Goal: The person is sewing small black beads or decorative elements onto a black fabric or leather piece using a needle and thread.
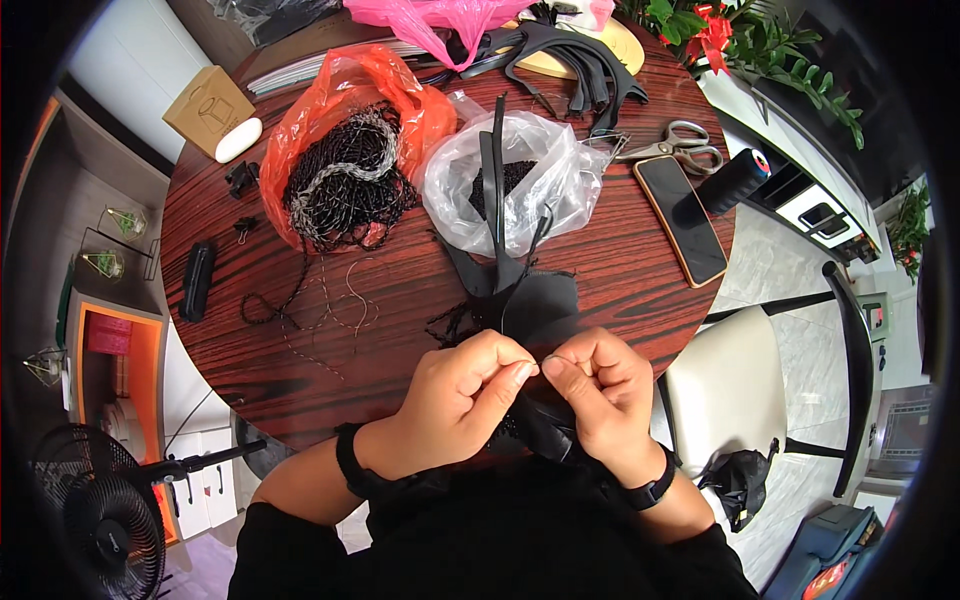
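My left hand (pixel 450 405) and my right hand (pixel 603 395) meet at the fingertips over the table's near edge. Each pinches thumb against forefinger; what lies between the tips is too fine to make out. Just beyond them is a black fabric piece (pixel 540 303) with long dark strips (pixel 494 190) reaching up over a clear plastic bag (pixel 570 165). Small black bits sit inside that bag. More dark material hangs below my hands, partly hidden by them. Left of the clear bag, a red plastic bag (pixel 425 105) holds a tangle of black and grey cord (pixel 340 190).
Scissors (pixel 690 150), a phone (pixel 682 225) and a black thread spool (pixel 735 182) lie at the right of the round wooden table (pixel 390 310). A black case (pixel 197 280) is on the left. Curved black strips (pixel 590 75) lie at the back. A chair (pixel 725 375) stands right, a fan (pixel 110 510) left.
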The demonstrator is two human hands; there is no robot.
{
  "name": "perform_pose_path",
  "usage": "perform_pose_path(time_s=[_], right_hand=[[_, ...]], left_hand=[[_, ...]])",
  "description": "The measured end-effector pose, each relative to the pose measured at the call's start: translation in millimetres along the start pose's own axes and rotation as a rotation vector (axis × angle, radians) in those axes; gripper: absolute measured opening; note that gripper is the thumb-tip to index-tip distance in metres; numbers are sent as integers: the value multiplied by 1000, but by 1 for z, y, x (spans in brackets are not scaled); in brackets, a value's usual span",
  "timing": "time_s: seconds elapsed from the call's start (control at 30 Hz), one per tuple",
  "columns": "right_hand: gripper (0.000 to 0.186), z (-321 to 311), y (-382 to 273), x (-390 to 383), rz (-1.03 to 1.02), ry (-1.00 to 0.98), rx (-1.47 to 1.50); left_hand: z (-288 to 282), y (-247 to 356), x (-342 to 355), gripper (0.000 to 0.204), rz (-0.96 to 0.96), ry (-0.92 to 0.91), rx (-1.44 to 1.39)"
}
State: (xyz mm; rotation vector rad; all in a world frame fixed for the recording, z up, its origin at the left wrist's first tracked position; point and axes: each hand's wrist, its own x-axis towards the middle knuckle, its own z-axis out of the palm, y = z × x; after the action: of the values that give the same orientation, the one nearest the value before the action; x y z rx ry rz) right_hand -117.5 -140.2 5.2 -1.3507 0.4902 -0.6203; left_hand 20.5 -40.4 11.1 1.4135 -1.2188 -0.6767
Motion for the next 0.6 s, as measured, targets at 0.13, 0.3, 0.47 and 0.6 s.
perform_pose_path(time_s=[0.13,0.3,0.47,0.6], right_hand=[[9,7,6,1,-49,91,-7],[4,6,0,0,-26,101,18],[11,3,-4,0,-64,99,-213],[11,1,-16,6,-494,-3,-742]], left_hand=[[2,4,-2,8,13,-16,-7],[5,0,-3,8,-15,2,-63],[3,3,-2,6,-170,-14,-210],[1,0,-2,4,-191,-30,-267]])
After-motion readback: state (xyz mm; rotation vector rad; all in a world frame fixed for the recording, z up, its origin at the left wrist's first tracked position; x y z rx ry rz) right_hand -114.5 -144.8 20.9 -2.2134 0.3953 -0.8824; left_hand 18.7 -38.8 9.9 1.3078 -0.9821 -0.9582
